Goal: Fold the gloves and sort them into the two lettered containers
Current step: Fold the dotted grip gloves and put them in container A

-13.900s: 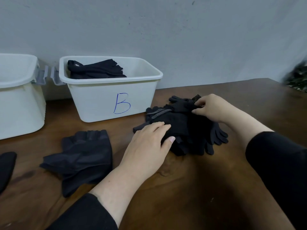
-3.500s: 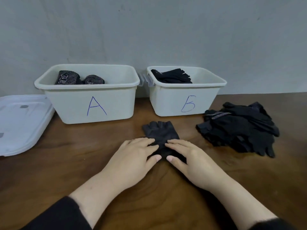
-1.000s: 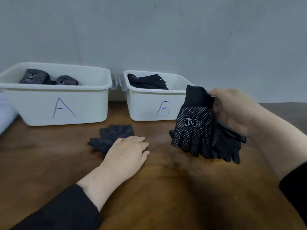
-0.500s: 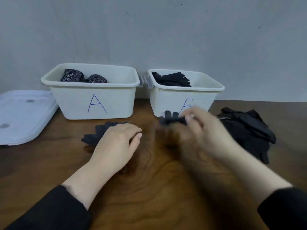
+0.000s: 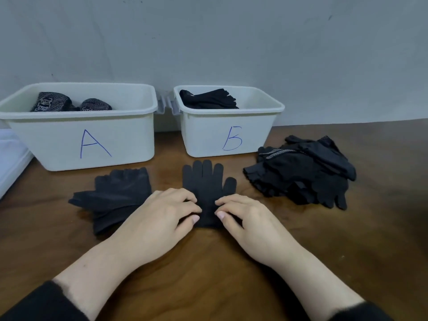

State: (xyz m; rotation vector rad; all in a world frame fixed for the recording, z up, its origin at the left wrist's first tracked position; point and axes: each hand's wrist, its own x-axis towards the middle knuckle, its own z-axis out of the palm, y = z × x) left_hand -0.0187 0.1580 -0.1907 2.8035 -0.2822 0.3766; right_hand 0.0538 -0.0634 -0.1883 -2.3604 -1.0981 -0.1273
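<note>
Black glove (image 5: 203, 181) lies flat, fingers spread, both hands pinching its cuff.

The wall (image 5: 231, 38) behind the work area is plain, painted pale grey-blue, with faint scuffs and a few small dark specks. It meets the tabletop (image 5: 208, 269) along a line that rises slightly toward the right. The tabletop is dark brown wood with visible grain and a soft sheen from diffuse overhead light. A white plastic lid (image 5: 11, 156) lies flat at the left edge, partly out of view.
</note>
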